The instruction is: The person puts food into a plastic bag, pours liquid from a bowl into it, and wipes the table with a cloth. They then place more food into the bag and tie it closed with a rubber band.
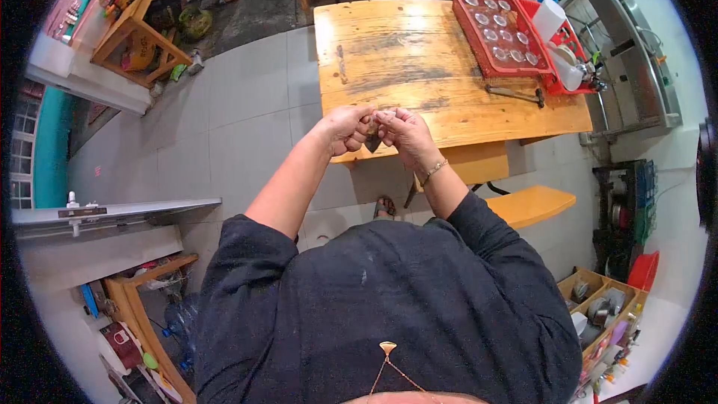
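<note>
Both my hands meet over the near edge of the wooden table (pixel 419 52). My left hand (pixel 348 130) is closed, its fingers curled. My right hand (pixel 404 133) is closed in a pinch beside it, the fingertips of the two hands nearly touching. A small dark pointed thing (pixel 372 144) hangs between and just below the fingers; it is too small to name, and which hand holds it is not clear. A bracelet circles my right wrist.
A red tray (pixel 485 65) with several clear round items stands at the table's back right, beside a red basket (pixel 574 84) of containers. A hammer (pixel 516 95) lies before the tray. An orange stool (pixel 535 207) is right of me. A person's legs show at top left.
</note>
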Tool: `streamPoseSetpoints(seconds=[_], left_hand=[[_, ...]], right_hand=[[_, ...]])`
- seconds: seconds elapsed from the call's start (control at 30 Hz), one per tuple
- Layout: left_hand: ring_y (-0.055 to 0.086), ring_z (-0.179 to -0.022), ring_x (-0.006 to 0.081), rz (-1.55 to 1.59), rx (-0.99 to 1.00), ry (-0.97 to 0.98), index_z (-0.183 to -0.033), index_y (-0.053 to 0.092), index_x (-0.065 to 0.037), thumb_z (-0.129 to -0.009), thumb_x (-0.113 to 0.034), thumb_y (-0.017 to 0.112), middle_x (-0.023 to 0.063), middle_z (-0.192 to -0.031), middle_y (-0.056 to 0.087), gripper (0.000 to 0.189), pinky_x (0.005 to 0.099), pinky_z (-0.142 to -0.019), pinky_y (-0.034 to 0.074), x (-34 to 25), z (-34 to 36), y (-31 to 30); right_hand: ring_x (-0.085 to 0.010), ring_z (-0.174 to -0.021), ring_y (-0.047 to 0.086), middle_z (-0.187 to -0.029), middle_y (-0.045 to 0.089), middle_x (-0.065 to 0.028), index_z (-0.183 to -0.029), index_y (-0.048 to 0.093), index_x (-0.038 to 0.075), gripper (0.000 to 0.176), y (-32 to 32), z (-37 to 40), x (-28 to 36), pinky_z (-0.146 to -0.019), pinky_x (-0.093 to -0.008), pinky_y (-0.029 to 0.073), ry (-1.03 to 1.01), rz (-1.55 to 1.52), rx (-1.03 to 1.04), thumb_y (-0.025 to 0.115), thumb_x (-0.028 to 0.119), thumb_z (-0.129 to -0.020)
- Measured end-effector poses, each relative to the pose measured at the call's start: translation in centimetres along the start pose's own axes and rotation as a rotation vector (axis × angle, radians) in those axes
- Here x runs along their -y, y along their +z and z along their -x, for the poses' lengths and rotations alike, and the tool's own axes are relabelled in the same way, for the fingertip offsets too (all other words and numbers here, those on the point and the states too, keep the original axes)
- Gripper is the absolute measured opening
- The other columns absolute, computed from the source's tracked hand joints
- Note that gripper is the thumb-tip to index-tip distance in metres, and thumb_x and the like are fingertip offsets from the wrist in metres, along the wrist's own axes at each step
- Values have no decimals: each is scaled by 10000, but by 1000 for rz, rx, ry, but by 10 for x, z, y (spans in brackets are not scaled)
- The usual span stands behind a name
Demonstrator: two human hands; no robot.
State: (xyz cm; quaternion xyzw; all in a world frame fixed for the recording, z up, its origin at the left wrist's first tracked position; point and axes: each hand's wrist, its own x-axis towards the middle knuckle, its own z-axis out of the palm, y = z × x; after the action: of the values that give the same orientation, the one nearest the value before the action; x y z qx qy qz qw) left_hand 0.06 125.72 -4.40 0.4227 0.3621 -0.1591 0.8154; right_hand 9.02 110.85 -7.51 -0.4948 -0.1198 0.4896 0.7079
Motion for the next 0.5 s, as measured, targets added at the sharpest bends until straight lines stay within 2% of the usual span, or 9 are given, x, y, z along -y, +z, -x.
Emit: streamPoseSetpoints(seconds=[0.1, 0.2, 0.3, 0.4, 0.5], left_hand=[[183, -378, 48, 48, 8, -10, -681, 373, -157, -988, -352, 428, -71, -515, 291, 368, 223, -341, 131, 2, -33, 4], [193, -389, 49, 78, 2, 7, -726, 390, -150, -999, -385, 397, -60, -535, 325, 360, 223, -350, 140, 2, -55, -1], [240, -418, 50, 132, 20, -61, -807, 424, -142, -1005, -386, 369, -44, -569, 360, 319, 213, -360, 163, 3, -76, -19], [278, -461, 40, 207, 20, -97, -946, 493, -112, -1015, -354, 371, -32, -620, 434, 279, 182, -364, 206, 1, -89, -31], [398, -494, 66, 226, 191, -120, -1046, 492, -78, -1022, -335, 331, 40, -712, 563, 304, 201, -392, 319, 8, -122, -63]], right_hand=[[-68, -616, 533, -765, 613, 0, -876, 612, 62, 124, -23, -23, -6, -519, -200, 426, 49, -76, -24, 662, 176, -880], [-78, -616, 539, -764, 615, -11, -849, 600, 74, 140, -32, -42, -11, -503, -218, 436, 77, -114, -60, 671, 192, -873], [-83, -608, 541, -742, 606, -10, -847, 596, 75, 134, -36, -61, -23, -496, -223, 434, 107, -123, -93, 672, 182, -870], [-90, -607, 548, -721, 596, -7, -836, 593, 75, 128, -34, -74, -27, -489, -227, 432, 141, -133, -118, 670, 173, -869], [-85, -632, 559, -740, 602, -7, -843, 593, 70, 111, -33, -90, -34, -507, -224, 437, 152, -93, -135, 660, 153, -873]])
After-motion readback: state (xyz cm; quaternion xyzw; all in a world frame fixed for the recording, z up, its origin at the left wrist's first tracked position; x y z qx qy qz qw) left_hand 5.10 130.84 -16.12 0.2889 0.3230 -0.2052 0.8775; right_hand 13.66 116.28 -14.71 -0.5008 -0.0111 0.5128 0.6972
